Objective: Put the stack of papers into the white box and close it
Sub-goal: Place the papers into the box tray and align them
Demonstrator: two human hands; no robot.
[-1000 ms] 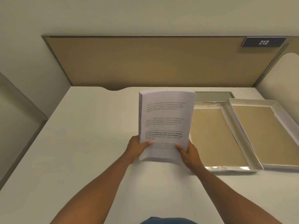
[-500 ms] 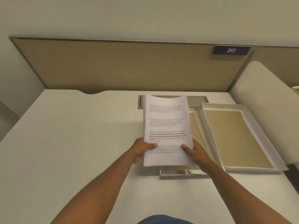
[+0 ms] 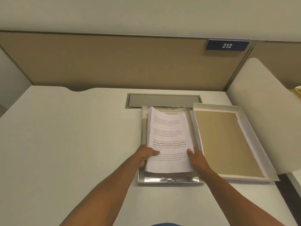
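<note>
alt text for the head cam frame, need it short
Two bare hands, left hand and right hand, hold a stack of papers over the open white box on a white desk. The box's lid lies open to the right, below a "212" sign.

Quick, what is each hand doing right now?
Left hand: closed on the papers.
Right hand: closed on the papers.

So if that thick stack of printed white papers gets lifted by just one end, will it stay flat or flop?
The thick stack of printed white papers would probably flop: its far edge already curls while both hands, left hand and right hand, grip the near end. The loose sheets show no binding, so they may fan or slide apart. It likely has noticeable weight, given its thickness.
</note>
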